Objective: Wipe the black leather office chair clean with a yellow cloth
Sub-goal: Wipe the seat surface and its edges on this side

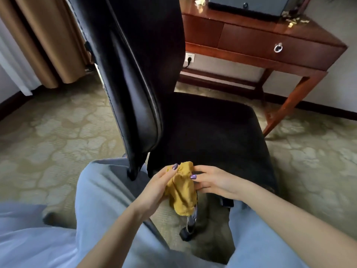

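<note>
Cloth (182,187), yellow and bunched, hangs in the air just beside the near edge of the black chair (212,128), pinched at its top by the left hand (156,185) and right hand (214,182); wadded like this, it would likely smear dust or slip free.

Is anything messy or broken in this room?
Nothing looks broken. Small yellowish scraps lie scattered on the reddish wooden desk, beside a grey box; what they are is unclear. The yellow cloth is just bunched between the left hand and right hand.
</note>
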